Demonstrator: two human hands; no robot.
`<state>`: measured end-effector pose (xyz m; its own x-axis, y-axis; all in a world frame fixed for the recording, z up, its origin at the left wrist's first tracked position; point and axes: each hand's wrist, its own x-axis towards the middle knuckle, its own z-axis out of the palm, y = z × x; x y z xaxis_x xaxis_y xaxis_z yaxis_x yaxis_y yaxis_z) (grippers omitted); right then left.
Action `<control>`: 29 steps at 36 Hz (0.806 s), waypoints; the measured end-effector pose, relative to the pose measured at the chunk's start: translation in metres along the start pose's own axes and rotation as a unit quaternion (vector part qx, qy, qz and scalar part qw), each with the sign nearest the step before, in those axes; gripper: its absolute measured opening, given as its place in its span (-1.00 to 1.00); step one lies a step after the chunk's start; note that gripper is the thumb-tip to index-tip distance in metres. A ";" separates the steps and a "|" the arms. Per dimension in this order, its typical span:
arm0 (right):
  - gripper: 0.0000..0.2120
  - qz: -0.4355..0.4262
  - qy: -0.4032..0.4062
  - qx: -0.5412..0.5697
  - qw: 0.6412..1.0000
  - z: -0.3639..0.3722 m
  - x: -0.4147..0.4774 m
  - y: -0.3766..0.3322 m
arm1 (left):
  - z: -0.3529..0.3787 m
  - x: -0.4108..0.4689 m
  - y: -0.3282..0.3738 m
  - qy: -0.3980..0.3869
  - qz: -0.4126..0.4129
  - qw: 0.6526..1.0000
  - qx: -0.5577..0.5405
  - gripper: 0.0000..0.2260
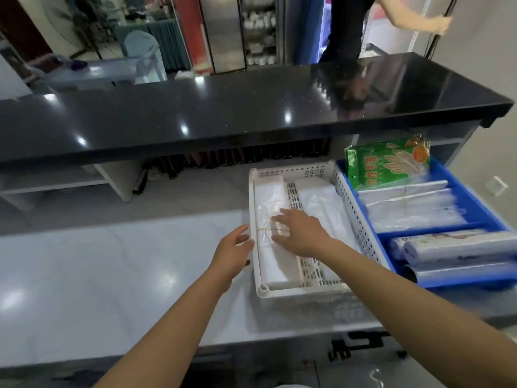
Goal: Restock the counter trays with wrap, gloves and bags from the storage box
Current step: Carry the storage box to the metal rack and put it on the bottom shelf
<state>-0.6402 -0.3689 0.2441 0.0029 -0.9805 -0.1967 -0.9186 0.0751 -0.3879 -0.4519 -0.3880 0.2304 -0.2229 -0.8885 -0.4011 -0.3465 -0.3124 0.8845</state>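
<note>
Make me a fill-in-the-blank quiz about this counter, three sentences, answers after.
1. The right hand rests on a bag bundle in the ____ tray.
2. The green glove pack stands in the ____ tray.
3. The wrap rolls lie at that tray's ____ end.

Answers: white; blue; near

The raised counter top (251, 107) is glossy black stone with fine speckles, mirroring the ceiling lights. The lower worktop (98, 275) is smooth pale grey, also shiny. The white tray (296, 291) is matt perforated plastic; the blue bin (475, 203) is smooth hard plastic. The bag bundles (272, 247) are thin, cloudy film. The glove packet (389, 163) is glossy printed plastic, and the wrap rolls (458, 247) look slick and translucent
</note>
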 end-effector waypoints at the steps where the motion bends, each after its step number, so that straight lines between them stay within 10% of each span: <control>1: -0.45 0.005 0.012 0.017 1.000 -0.002 -0.007 0.000 | -0.002 -0.004 -0.001 0.002 0.002 1.000 0.015 -0.60; 14: -0.43 -0.052 0.109 0.092 0.988 0.023 -0.145 -0.095 | -0.075 -0.151 -0.073 0.110 0.101 0.962 0.228 -0.33; 29: -0.35 -0.204 -0.219 0.010 0.954 0.209 -0.267 -0.234 | -0.127 -0.421 -0.352 0.343 -0.231 0.909 0.044 -0.30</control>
<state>-0.3437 -0.0863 0.1996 0.5279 -0.7591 -0.3810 -0.7978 -0.2893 -0.5291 -0.1200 0.0536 0.1180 0.5753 -0.6795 -0.4553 -0.3371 -0.7041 0.6250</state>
